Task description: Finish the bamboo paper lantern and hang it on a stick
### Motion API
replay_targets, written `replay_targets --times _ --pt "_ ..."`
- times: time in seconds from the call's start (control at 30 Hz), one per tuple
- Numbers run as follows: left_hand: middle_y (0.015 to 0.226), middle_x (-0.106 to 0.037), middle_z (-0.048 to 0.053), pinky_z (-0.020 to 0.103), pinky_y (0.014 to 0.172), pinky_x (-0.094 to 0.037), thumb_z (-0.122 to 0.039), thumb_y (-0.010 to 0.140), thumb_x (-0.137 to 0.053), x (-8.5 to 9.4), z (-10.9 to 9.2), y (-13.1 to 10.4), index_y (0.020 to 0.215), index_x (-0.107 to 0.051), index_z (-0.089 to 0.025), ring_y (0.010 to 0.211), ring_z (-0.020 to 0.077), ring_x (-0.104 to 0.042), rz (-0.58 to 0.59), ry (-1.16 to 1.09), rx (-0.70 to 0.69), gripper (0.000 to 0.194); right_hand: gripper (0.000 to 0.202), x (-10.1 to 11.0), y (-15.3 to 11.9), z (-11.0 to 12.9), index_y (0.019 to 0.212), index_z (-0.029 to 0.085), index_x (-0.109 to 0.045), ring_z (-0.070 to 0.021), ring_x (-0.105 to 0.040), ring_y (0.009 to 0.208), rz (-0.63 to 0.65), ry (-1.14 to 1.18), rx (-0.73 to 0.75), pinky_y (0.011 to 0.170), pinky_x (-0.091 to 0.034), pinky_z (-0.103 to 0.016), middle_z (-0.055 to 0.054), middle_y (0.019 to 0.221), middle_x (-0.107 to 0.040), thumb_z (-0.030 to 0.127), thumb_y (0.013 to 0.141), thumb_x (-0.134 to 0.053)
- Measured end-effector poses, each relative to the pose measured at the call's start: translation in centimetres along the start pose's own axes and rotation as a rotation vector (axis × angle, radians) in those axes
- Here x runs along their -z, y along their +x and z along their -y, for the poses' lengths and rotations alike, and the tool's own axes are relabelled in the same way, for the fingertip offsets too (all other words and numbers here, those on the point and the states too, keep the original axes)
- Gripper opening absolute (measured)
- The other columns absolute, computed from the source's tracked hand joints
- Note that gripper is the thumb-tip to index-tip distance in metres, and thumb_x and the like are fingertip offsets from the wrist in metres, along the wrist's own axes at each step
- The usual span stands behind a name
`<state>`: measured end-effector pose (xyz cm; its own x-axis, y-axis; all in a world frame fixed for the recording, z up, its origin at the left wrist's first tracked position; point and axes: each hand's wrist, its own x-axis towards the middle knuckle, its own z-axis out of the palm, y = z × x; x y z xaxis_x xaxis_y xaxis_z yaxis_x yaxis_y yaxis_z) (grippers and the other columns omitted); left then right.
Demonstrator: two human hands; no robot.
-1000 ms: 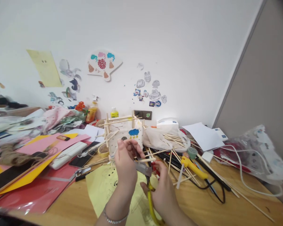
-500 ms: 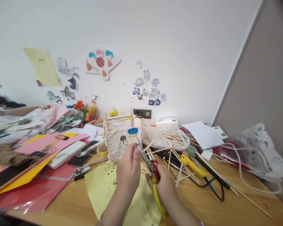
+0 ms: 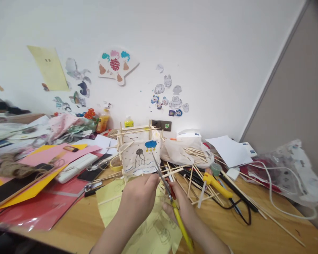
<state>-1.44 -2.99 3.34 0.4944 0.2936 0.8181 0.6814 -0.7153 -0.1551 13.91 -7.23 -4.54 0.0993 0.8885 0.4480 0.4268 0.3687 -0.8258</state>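
My left hand (image 3: 140, 194) is closed around a thin wooden stick (image 3: 175, 171), which pokes out on both sides of the fist. In my right hand (image 3: 184, 204) is a pair of scissors (image 3: 167, 188) with one red and one yellow handle. The scissors' blades are spread and point up and away, with the stick lying across them; whether they touch it I cannot tell. Beneath both hands lies a yellow sheet with pencil drawings (image 3: 161, 225). Just beyond stands a small stick frame with a drawn panel (image 3: 129, 155), showing a blue cloud and a figure.
To the right, a yellow glue gun (image 3: 217, 187) lies among loose sticks and a black cable. Behind it are a plastic bag (image 3: 172, 151) of sticks and white paper (image 3: 228, 150). Coloured sheets, twine (image 3: 18, 165) and a white power strip (image 3: 78, 167) crowd the left.
My left hand has turned and lowered, bringing the stick nearer to level, and its left end now shows. The scissors have shifted slightly, with the blades more visible. The view tilted a little.
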Motion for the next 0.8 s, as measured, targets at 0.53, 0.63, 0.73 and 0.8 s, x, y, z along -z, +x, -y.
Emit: replay_targets --times 0.53,0.63,0.73,0.8 --pt "0.114 -0.063 0.014 0.042 0.092 -0.044 -0.061 0.088 -0.023 0.9 -2.1 1.9 0.127 -0.047 -0.014 0.107 0.0253 -0.058 -0.077 -1.068 0.824 0.067 0.014 -0.4 0.4 2.1 0.084 0.020 -0.056 -0.0164 -0.052 0.063 -0.134 -0.178 -0.045 0.057 -0.043 -0.026 -0.001 0.075 -0.058 0.021 0.070 -0.056" --pt "0.095 -0.065 0.010 0.037 0.078 -0.050 -0.068 0.080 -0.036 0.8 -3.9 3.3 0.128 -0.045 -0.012 0.083 0.0215 -0.064 -0.287 -1.278 0.980 0.074 0.019 -0.7 0.0 2.8 0.084 0.020 -0.055 -0.0160 -0.049 0.061 -0.170 -0.224 -0.021 0.055 -0.040 -0.026 0.000 0.071 -0.055 0.018 0.065 -0.057" --pt "0.068 -0.057 0.001 0.027 0.056 -0.048 -0.067 0.079 -0.042 0.8 -5.3 4.3 0.112 -0.055 -0.013 0.057 0.0137 -0.056 -0.472 -1.244 1.007 0.065 0.028 -1.0 -0.5 3.1 0.091 0.021 -0.055 -0.0167 -0.051 0.065 -0.164 -0.198 -0.002 0.057 -0.039 -0.026 -0.001 0.078 -0.057 0.016 0.063 -0.057" --pt "0.061 -0.052 -0.001 0.024 0.048 -0.043 -0.067 0.081 -0.038 0.9 -5.7 4.6 0.097 -0.060 -0.013 0.050 0.0116 -0.051 -0.547 -1.208 0.977 0.061 0.032 -1.2 -0.8 3.1 0.093 0.021 -0.055 -0.0177 -0.053 0.070 -0.155 -0.184 0.007 0.059 -0.040 -0.027 -0.002 0.083 -0.058 0.015 0.062 -0.058"
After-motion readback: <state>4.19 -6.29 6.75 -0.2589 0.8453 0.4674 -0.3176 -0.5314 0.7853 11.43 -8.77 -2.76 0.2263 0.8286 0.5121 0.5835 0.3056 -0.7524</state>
